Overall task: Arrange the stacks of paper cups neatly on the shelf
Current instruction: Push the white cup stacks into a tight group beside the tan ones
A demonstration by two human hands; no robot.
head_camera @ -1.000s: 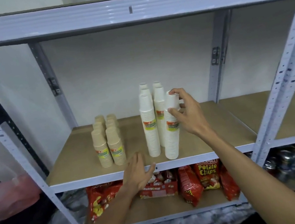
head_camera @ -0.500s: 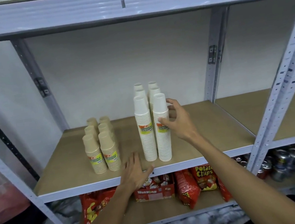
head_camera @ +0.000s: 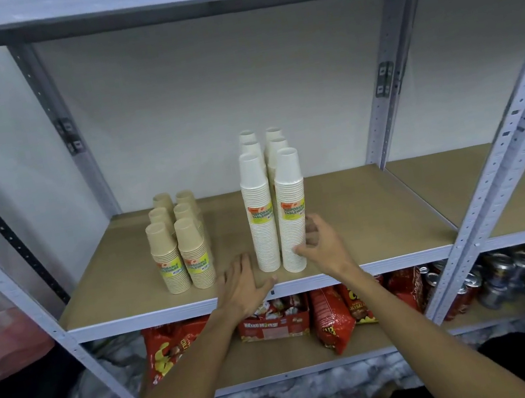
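Cups: white stacks [head_camera: 260,213] upright on shelf [head_camera: 378,214], right of tan stacks [head_camera: 180,254].
Right hand [head_camera: 323,247]: thumb and fingers curled round lower part of front-right white stack [head_camera: 291,214].
Left hand [head_camera: 244,285]: flat, fingers relaxed, on shelf edge beside white stacks.

1. The left hand [head_camera: 244,287] and the right hand [head_camera: 326,245] are both bare.
2. The left forearm [head_camera: 167,388] and the right forearm [head_camera: 425,328] are bare too, along all the length that the view shows.
3. Dark cloth [head_camera: 524,360], black-looking, covers the legs at the lower edge; what garment it is I cannot tell.
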